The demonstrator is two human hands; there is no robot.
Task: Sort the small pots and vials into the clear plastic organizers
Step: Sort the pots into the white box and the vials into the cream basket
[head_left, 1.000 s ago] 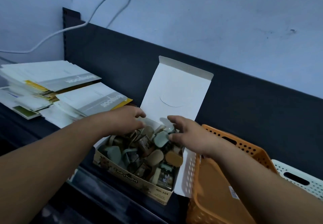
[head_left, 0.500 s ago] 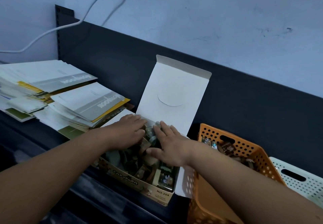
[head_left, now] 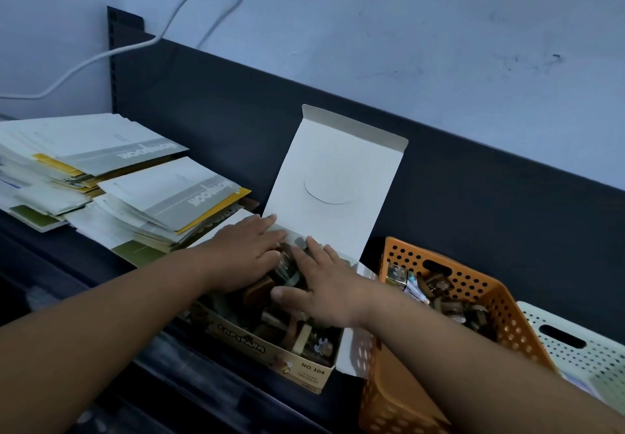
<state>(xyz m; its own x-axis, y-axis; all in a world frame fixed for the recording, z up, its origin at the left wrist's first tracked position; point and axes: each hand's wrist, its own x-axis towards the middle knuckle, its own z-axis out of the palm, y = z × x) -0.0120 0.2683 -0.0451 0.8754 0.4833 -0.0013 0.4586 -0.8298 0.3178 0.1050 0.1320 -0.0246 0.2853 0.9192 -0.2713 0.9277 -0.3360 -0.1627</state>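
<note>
From the head camera, I see both hands laid palm down in the open brown cardboard box (head_left: 270,354), which has a cartoon print and "NO.104" on its near wall. My left hand (head_left: 243,254) lies at the far left of the box. Its fingers are straight and close together, and the fingertips reach the fold where the white lid flap (head_left: 341,176) rises. It grips nothing and only presses flat on what lies under it. My right hand (head_left: 324,293) lies just beside it towards the box's right side. Its fingers are spread a little and straight, and its thumb (head_left: 284,293) points left across the contents. This hand is flat too, holding nothing and resting on the heap. The small pots and vials (head_left: 297,332) fill the box under and in front of both hands. They are a jumble of tan, brown and dark caps pointing every way, so I cannot tell any one long axis. The box's printed wall faces me and its body runs away from me, with the lid flap standing up at the far end against the dark back panel (head_left: 490,203). Just right of the box sits an orange perforated plastic basket (head_left: 399,396) with more small pots (head_left: 439,293) inside, and a white perforated plastic basket (head_left: 581,362) is beyond that. Left of the box lie fanned stacks of grey, white and yellow booklets (head_left: 169,193).
</note>
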